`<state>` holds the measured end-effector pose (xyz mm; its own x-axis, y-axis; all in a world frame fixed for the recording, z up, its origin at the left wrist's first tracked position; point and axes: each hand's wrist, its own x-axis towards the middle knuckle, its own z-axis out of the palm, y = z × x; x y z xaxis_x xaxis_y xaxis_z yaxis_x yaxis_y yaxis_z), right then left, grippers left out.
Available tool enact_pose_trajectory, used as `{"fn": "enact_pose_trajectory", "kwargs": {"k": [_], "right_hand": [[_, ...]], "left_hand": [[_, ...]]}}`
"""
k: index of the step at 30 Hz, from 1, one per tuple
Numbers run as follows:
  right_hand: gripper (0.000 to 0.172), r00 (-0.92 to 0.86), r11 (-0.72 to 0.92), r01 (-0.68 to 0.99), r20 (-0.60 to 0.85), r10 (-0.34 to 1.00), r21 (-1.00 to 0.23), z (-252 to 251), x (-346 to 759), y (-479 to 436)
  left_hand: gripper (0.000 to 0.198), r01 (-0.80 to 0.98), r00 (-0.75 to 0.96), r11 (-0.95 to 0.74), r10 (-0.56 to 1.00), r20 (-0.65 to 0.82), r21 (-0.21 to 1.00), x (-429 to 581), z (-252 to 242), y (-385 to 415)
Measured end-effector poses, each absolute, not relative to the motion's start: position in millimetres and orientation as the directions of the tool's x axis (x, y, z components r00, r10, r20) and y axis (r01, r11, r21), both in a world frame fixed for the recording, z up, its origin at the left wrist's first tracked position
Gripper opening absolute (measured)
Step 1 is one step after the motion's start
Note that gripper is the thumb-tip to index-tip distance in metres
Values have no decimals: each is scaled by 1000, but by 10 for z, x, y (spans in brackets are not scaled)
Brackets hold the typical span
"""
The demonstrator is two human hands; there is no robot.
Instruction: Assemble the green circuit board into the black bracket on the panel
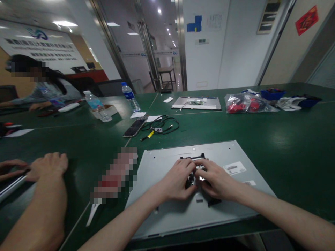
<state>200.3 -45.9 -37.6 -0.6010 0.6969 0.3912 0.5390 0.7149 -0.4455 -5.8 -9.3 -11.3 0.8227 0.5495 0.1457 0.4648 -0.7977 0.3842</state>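
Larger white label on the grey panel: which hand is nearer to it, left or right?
Right. The right hand is just left of the larger white label; the left hand is farther left, beyond the right hand.

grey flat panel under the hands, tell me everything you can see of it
The light-grey, metal-looking rectangular panel lies flat on the dark green table. It carries small black fittings near its middle and white rectangular labels toward its right. The bare left hand and bare right hand touch it there, hiding part.
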Motion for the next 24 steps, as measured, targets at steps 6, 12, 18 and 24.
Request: {"fn": "enact_pose_trajectory", "kwargs": {"k": [6,12,18,24], "right_hand": [[18,-604,723,537,400,689,-435,-400,2001,-449],[18,-589,708,552,395,705,-440,-408,2003,-453],[16,-576,691,572,383,722,-443,-391,2010,-454],[25,-561,665,570,362,744,-483,-403,2007,-448]], "left_hand": [[45,473,822,-798,552,138,374,-53,-116,-96],[38,464,823,-797,550,144,387,-53,-97,-100],[36,479,813,-785,566,139,394,-52,-78,-104],[44,480,811,-780,569,137,402,-61,-76,-101]]}}
